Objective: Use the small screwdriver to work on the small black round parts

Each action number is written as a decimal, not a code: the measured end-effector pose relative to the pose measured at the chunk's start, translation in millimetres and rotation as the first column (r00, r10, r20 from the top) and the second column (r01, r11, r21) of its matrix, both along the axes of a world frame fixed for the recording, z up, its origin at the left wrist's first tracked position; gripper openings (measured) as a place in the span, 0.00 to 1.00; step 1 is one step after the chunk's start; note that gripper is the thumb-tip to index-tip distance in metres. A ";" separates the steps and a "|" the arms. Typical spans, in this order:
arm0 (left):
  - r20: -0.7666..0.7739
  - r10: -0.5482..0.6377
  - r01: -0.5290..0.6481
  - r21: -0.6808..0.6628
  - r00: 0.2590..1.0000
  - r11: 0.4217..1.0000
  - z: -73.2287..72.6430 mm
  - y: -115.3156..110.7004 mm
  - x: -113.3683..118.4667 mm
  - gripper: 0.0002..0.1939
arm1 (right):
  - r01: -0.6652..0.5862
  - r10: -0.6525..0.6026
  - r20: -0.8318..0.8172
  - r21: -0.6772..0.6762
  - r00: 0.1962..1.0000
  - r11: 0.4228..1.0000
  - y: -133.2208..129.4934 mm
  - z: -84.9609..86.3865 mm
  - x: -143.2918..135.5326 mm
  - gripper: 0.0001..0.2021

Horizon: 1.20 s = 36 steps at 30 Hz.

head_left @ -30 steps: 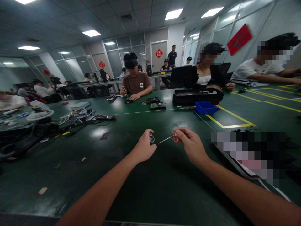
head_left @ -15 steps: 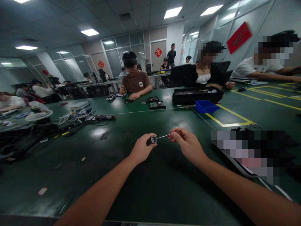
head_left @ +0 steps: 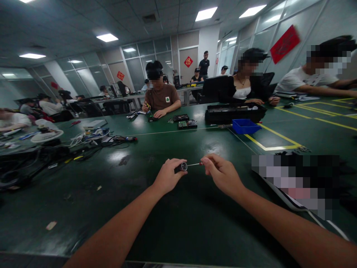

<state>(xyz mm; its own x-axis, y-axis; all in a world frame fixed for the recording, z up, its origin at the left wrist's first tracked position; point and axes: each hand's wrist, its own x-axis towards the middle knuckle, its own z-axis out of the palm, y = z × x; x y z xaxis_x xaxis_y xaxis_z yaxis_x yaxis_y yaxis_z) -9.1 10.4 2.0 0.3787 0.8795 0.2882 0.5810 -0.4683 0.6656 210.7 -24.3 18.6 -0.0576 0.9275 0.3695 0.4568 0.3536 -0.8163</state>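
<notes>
My left hand (head_left: pixel 168 175) is closed around a small dark cylindrical handle with a silver end (head_left: pixel 182 166), held above the green table (head_left: pixel 156 223). My right hand (head_left: pixel 221 174) pinches a thin metal bit (head_left: pixel 194 164) with a red band near my fingers. The bit's tip sits in the silver end of the handle. Both hands hover close together in the middle of the view.
A blurred dark device (head_left: pixel 301 178) lies right of my right hand. Farther back sit a blue bin (head_left: pixel 245 126), a black case (head_left: pixel 234 112) and circuit boards (head_left: pixel 186 124). Cables and tools (head_left: pixel 92 141) clutter the left. Several people sit across the table.
My right hand brought the thin bit leftwards until its tip entered the handle's silver end. My left hand turned the handle so its end faces the bit. The hands drew closer together.
</notes>
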 end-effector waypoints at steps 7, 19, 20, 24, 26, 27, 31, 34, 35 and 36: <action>-0.054 -0.005 0.005 -0.011 0.999 1.000 4.0 -2.2 1.1 0.20 | 0.032 -0.041 -0.243 -0.038 0.969 0.999 3.9 -8.8 -3.5 0.11; -0.071 -0.017 0.018 0.010 0.997 1.000 7.3 -3.0 1.3 0.20 | -0.082 -0.177 -0.759 -0.290 0.627 0.954 24.3 -14.4 -0.1 0.13; -0.076 -0.013 0.013 0.006 0.997 1.000 6.5 -2.6 1.4 0.20 | -0.055 -0.174 -0.744 -0.273 0.645 0.960 24.3 -15.4 -0.2 0.14; -0.078 -0.003 0.001 -0.027 0.997 1.000 3.9 -2.0 0.4 0.23 | 0.028 -0.182 -0.697 -0.226 0.694 0.974 23.1 -17.0 -1.3 0.16; -0.089 -0.015 0.010 -0.057 0.996 0.998 4.2 -3.0 -0.2 0.23 | 0.061 -0.193 -0.692 -0.211 0.695 0.976 22.8 -15.9 -1.0 0.16; -0.099 -0.023 0.016 -0.073 0.995 0.997 4.9 -3.9 -0.2 0.21 | 0.075 -0.197 -0.690 -0.203 0.696 0.976 22.9 -15.1 -0.4 0.15; -0.152 -0.055 0.036 -0.125 0.987 0.992 10.8 -9.5 3.1 0.16 | 0.141 -0.212 -0.669 -0.160 0.712 0.977 23.2 -10.6 3.9 0.14; -0.170 -0.089 0.063 -0.151 0.981 0.987 16.0 -14.3 10.5 0.16 | 0.183 -0.202 -0.661 -0.098 0.723 0.978 22.2 -6.3 6.4 0.12; -0.175 -0.104 0.075 -0.162 0.979 0.984 17.5 -15.7 14.0 0.17 | 0.191 -0.195 -0.658 -0.079 0.728 0.978 21.7 -5.1 6.9 0.12; -0.184 -0.121 0.089 -0.171 0.975 0.981 19.0 -17.0 18.1 0.18 | 0.197 -0.189 -0.652 -0.063 0.734 0.978 21.2 -4.1 7.1 0.12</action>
